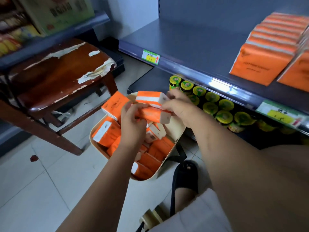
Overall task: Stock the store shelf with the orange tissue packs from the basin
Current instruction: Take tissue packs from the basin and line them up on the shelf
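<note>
Head view: two orange tissue packs are held one above the other just over the far end of the basin [97, 144]. The upper pack [148, 97] lies level with its white stripe facing the camera. The lower pack [154, 115] sits directly under it and touches it. The left hand [132, 118] has its fingers curled around the left end of the lower pack. The right hand [179, 108] closes on the right end of the upper pack, with its thumb lying along the top of the lower pack. Both hands are thus clamped on the pair, close together but not touching each other.

Below them the cream basin stands on the tiled floor [33, 190], filled with a loose jumble of packs [150, 158] lying at mixed angles. One more pack [113, 104] leans over the basin's far left rim, its printed face up.

To the upper right, the grey store shelf [200, 44] carries a tight row of stocked packs [269, 51] standing on edge near its right end. A green and yellow price label [150, 56] is fixed to the shelf's front edge. On the level beneath stand jars with yellow-green lids [217, 106], just beside the basin.

A worn brown wooden stool [63, 64] with chipped paint stands left of the basin. A foot in a dark sandal [185, 174] rests by the basin's near right side.
</note>
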Available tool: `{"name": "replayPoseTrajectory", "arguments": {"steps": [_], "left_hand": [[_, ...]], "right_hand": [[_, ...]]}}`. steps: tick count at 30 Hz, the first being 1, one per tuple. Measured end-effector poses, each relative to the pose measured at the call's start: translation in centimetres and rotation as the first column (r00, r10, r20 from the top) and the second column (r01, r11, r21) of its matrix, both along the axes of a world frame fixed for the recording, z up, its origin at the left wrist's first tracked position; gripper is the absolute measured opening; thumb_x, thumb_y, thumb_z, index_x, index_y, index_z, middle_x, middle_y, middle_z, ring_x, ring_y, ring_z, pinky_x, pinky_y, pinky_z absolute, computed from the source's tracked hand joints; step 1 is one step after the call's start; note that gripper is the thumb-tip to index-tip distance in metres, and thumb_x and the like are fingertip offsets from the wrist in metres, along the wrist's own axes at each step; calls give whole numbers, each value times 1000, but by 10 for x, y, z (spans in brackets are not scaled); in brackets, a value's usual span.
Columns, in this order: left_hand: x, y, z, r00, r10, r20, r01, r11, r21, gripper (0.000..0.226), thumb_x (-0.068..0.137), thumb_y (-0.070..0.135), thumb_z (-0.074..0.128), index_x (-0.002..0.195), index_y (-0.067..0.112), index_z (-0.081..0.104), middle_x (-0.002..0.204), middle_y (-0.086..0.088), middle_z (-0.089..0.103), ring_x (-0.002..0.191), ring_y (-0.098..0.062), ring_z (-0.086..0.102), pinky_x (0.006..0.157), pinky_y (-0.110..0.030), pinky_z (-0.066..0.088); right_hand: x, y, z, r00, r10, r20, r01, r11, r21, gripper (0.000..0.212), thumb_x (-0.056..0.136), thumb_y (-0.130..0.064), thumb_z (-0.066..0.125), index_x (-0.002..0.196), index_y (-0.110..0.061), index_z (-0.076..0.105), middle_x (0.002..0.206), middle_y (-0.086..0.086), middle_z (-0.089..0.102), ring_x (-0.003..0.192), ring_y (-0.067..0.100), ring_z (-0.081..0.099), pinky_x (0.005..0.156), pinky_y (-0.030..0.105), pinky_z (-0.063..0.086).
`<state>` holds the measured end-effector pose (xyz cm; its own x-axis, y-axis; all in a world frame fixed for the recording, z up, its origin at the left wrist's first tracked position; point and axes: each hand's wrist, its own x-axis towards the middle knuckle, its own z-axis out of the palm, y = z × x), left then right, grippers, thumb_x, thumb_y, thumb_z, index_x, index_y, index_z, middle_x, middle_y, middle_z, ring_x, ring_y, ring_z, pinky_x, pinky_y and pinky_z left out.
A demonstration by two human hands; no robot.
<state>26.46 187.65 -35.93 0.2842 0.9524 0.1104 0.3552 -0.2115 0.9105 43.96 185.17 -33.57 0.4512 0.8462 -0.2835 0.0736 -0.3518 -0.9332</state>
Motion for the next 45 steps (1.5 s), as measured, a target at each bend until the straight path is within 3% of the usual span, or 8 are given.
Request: {"name": "replayPoseTrajectory", "arguments": {"steps": [7, 11, 16, 21, 28, 34, 42, 45], "left_hand": [[10, -10, 31, 836, 157, 525, 58, 927, -370, 48, 90, 4, 72, 134, 12, 55, 126, -13, 69, 110, -32, 72, 84, -45, 63], [8, -15, 39, 821, 230, 522, 67, 870, -489, 37, 101, 5, 55, 131, 26, 62, 127, -7, 71, 110, -28, 73, 92, -52, 60], [15, -21, 56, 824, 22, 566, 367, 742, -562, 50, 97, 44, 65, 145, 33, 57, 137, -12, 66, 123, -36, 66, 97, -59, 55], [9, -17, 53, 812, -122, 571, 475, 706, -524, 92, 86, 8, 76, 154, 52, 33, 132, 9, 69, 118, -33, 70, 93, -59, 57], [28, 2, 69, 857, -63, 511, 370, 766, -525, 64, 86, -8, 64, 141, 24, 57, 134, -19, 63, 107, -46, 71, 93, -70, 53], [62, -5, 100, 812, -89, 576, 425, 768, -480, 48, 87, 6, 63, 134, 13, 61, 128, -24, 68, 117, -45, 67, 93, -62, 57], [134, -48, 152, 796, -237, 557, 533, 710, -460, 34, 85, 27, 63, 114, 11, 65, 106, -13, 76, 98, -37, 72, 90, -50, 55], [172, -70, 168, 794, -318, 518, 568, 694, -444, 60, 77, 46, 69, 125, 11, 64, 113, -13, 76, 98, -36, 75, 84, -52, 59]], "right_hand": [[-2, -10, 36, 986, 167, 14, -166, 971, 172, 26, 67, -33, 82, 88, -29, 65, 89, -9, 67, 87, 15, 63, 85, 37, 49], [-2, -11, 44, 993, 89, -75, -80, 989, 122, 48, 59, -72, 79, 76, -28, 72, 85, -6, 74, 90, 22, 71, 98, 49, 55], [-4, -14, 36, 992, -112, -53, 116, 990, 84, 67, 52, -59, 91, 105, -32, 63, 110, -10, 66, 100, 12, 67, 93, 40, 56], [10, -10, 39, 854, -231, -466, 329, 933, 142, 111, 36, -42, 100, 135, -33, 51, 118, -5, 74, 101, 22, 75, 93, 55, 58], [25, -14, 53, 640, -262, -722, 524, 837, 160, 49, 73, -13, 86, 120, -16, 71, 113, 9, 77, 104, 27, 74, 91, 50, 59], [56, -42, 96, 731, -445, -518, 605, 773, 189, 37, 69, -33, 91, 90, -18, 65, 73, 3, 62, 57, 17, 54, 49, 24, 39], [110, -144, 145, 835, -533, -137, 526, 698, 487, 56, 67, -34, 89, 110, -15, 58, 102, 8, 78, 95, 24, 76, 83, 44, 61], [124, -184, 147, 782, -623, 23, 520, 672, 528, 55, 75, -30, 88, 114, -22, 50, 101, 5, 76, 92, 18, 75, 83, 42, 61]]}}
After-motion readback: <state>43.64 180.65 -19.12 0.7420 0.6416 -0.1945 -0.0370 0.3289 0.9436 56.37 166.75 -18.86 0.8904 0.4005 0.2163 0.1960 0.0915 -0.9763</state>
